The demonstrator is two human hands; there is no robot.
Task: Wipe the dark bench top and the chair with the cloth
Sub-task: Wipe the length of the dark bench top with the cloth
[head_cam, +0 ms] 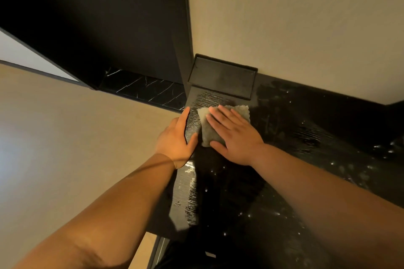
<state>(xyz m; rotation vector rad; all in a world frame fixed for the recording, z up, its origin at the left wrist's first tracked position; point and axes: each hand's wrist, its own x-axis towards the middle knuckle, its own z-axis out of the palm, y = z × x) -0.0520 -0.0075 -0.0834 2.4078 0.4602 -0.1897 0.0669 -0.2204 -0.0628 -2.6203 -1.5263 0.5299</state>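
Bench-wiping step: my right hand [235,135] presses flat, fingers spread, on the folded grey-beige terry cloth [209,125] near the dark glossy wood-grain bench top's [251,192] left end, left hand [176,142] gripping that edge; next, probably sweep rightward.

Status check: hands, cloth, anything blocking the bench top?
Right hand flat, pressing cloth on bench top. Left hand gripping bench's left edge. Black tray sits just beyond cloth, by wall. Chair not in view.
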